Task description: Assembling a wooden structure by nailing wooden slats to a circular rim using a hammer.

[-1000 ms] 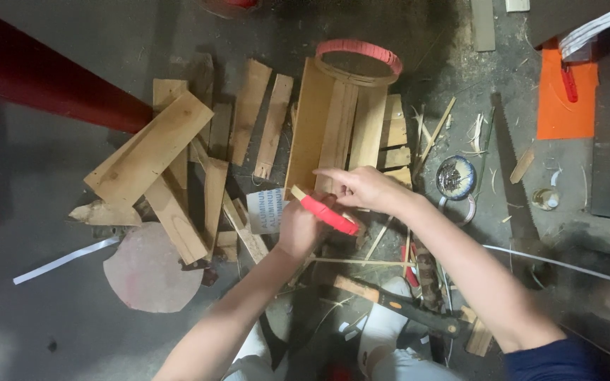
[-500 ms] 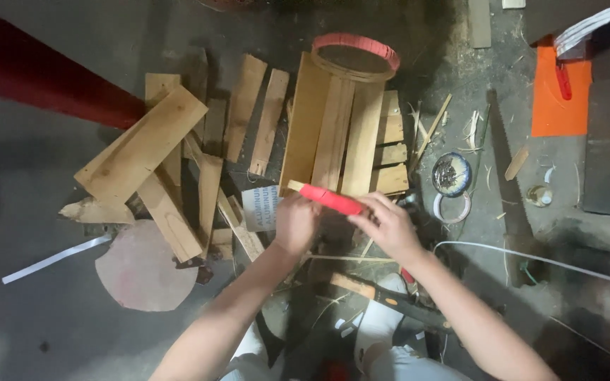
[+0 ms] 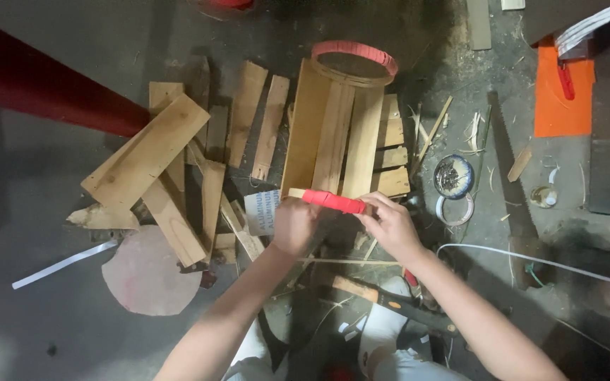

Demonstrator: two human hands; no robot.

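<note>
Left hand [image 3: 294,224]: closed around the left end of a thin wooden stick [image 3: 296,192] whose middle is wrapped in red tape [image 3: 333,202].
Right hand [image 3: 388,224]: fingers pinched on the right end of the red wrapping, so both hands are clamped on the same stick, close together.
Where the stick is: held level just above the floor, in front of the near ends of three long planks [image 3: 333,141] that lean into a hoop with a red rim [image 3: 354,56].
Around it: a loose pile of wooden offcuts [image 3: 146,159] to the left, a hand saw [image 3: 510,190] on the floor to the right.
Risk, tape: judging from the pinch, the wrapping could slip or crease if the right fingers loosen (the stick is thin and easy to twist).
Risk, planks: a nudge from the stick could tip the leaning planks out of the hoop.
Risk, saw: its blade lies near the right forearm.
Small package [image 3: 261,212]: pale, rectangular, printed, lying flat left of the hands.
Round tin [image 3: 453,176]: open, blue-rimmed, right of the planks.
Orange sheet [image 3: 563,95]: flat, top right, a red-handled tool upon it.
</note>
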